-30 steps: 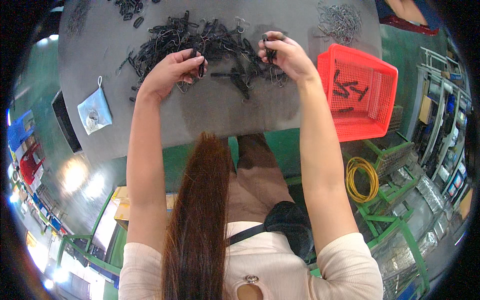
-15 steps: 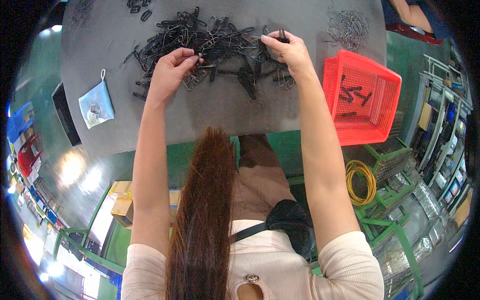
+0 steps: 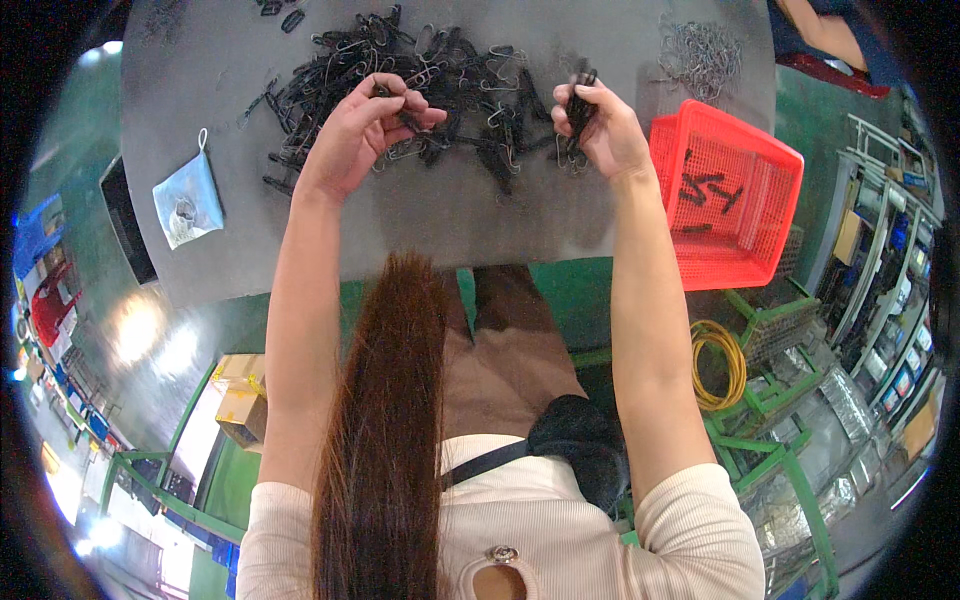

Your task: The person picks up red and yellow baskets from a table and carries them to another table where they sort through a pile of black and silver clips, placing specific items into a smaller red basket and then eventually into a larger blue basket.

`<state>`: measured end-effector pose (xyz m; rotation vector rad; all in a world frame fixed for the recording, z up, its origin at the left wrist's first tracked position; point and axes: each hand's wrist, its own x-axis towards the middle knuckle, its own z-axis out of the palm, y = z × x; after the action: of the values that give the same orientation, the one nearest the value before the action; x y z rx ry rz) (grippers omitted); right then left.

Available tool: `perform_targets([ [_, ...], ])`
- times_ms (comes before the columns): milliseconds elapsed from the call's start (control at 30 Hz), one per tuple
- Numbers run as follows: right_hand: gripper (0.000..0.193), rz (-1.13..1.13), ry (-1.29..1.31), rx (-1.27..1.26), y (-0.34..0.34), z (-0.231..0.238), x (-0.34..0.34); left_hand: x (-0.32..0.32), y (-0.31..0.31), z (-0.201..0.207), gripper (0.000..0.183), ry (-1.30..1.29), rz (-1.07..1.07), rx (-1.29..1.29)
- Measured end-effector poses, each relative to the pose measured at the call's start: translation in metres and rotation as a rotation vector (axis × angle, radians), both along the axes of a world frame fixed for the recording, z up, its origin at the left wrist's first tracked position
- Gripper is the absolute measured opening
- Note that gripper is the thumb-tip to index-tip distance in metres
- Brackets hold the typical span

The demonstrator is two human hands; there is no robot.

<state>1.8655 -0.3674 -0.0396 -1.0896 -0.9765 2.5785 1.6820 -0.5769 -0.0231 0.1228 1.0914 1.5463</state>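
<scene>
A tangled heap of slim black pieces with metal wire hooks lies across the far part of the grey table. My left hand is over its left front side, fingers curled around a slim black piece that they partly cover. Beyond the heap's right end, my right hand grips a small bundle of slim black pieces, held upright between thumb and fingers. Their exact kind cannot be made out. The red basket stands close to my right wrist, with a few black pieces inside.
Loose wire hooks form a pile at the far right. A pale blue pouch with a loop lies at the table's left, and several black rings at the far left. A yellow coiled hose hangs by a green frame below right.
My right hand has moved right and nearer, turning so its bundle of black pieces shows. My left hand has shifted slightly away from me and its fingers have spread from a tight pinch.
</scene>
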Motion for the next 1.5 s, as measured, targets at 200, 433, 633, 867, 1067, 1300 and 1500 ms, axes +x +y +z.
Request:
perform_targets([
  [200, 0.026, 0.64, -0.592, 1.014, -0.024, -0.003, -0.018, 0.015, 0.011, -0.027, 0.018, 0.696, -0.042, -0.194],
  [433, 0.03, 0.791, -0.833, 1.11, -0.034, 0.023, -0.017, 0.026, 0.021, -0.013, 0.022, 0.557, 0.097, -0.204],
  [633, 0.03, 0.767, -0.85, 1.01, -0.017, 0.033, 0.002, 0.03, 0.032, -0.004, 0.025, 0.251, 0.316, 0.027],
  [867, 0.038, 0.497, -0.893, 1.239, 0.002, 0.115, 0.057, 0.079, 0.092, 0.032, 0.029, 0.495, 0.099, -0.081],
  [1067, 0.035, 0.357, -1.189, 1.439, 0.04, 0.119, 0.138, 0.158, 0.152, 0.048, 0.039, 0.75, -0.061, 0.096],
  [1300, 0.015, 0.152, -0.538, 1.523, 0.004, 0.078, 0.037, 0.081, 0.096, -0.03, 0.028, 2.034, -0.487, -0.358],
  [1500, 0.018, 0.87, -0.637, 1.689, -0.009, -0.008, -0.006, 0.045, 0.093, -0.028, 0.017, 1.687, -0.287, -0.169],
])
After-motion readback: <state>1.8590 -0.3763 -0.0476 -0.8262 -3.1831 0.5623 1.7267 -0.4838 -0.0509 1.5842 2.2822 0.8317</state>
